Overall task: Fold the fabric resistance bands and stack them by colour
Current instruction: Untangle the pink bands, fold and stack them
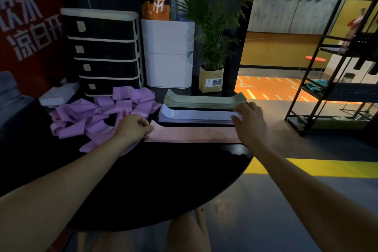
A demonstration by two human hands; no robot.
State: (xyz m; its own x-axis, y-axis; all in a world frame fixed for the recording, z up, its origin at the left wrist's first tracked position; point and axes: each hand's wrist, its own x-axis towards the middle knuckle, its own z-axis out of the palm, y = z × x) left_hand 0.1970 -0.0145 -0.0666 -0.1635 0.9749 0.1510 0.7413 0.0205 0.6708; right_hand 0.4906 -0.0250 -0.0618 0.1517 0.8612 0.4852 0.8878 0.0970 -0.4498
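Three flat stacks of bands lie side by side on the black table (pixel 163 180): a green stack (pixel 204 101) farthest, a pale lavender-white stack (pixel 194 115) in the middle, and a pink stack (pixel 190 134) nearest, its top band marked 15. My left hand (pixel 134 127) pinches the left end of the top pink band with curled fingers. At the right ends of the pink and white stacks sits my right hand (pixel 248 119); its fingers reach over the end of the stacks. A loose heap of purple bands (pixel 98 116) sprawls left of the stacks.
Behind the bands stand a black drawer unit (pixel 104 51), a white box (pixel 168 53) and a potted plant (pixel 211 47). A white power strip (pixel 58 93) lies at the far left. The table's curved edge drops off at the right; a black metal rack (pixel 335 67) stands beyond.
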